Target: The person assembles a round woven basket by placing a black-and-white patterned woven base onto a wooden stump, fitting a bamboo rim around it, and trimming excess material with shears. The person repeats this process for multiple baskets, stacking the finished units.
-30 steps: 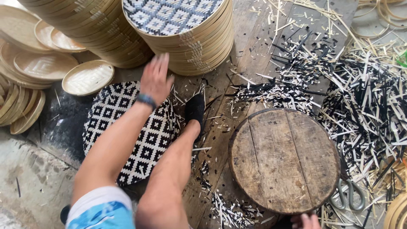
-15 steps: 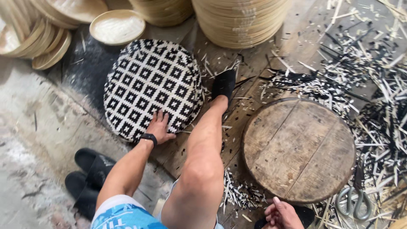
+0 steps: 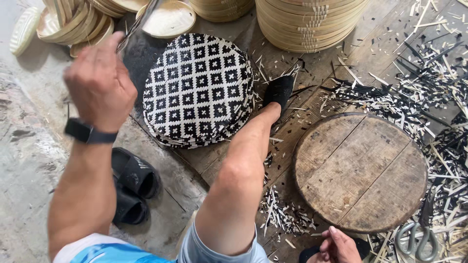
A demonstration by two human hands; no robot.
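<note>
— While my left hand [image 3: 100,83] is up in the air, where is the mat?

— The black-and-white woven mat [image 3: 197,87] lies flat on the floor boards. It is on top of a small pile of the same kind. It is to the right of my left hand and lower down, not touching it.

— Which way does it point?

— No way at all. It is round, so it has no long side.

— Which hand is closer to it?

— My left one, the one with the dark watch [image 3: 90,132]. My right hand [image 3: 339,246] is far from the mat, down by the near edge of the round wooden board [image 3: 360,170], with the scissors [image 3: 414,241] just beside it.

— Is your left hand holding something?

— My fingers are curled in. A thin blurry strip [image 3: 134,24] shows by them, but I cannot tell if I am holding it.

— And the right?

— Curled too, and partly cut off. I cannot tell if anything is in it.

— What else is near the mat?

— My foot in a black shoe [image 3: 279,90] touches its right edge. A pale bamboo tray [image 3: 168,18] sits just past it. Black sandals [image 3: 129,185] are on the floor under my left arm.
</note>
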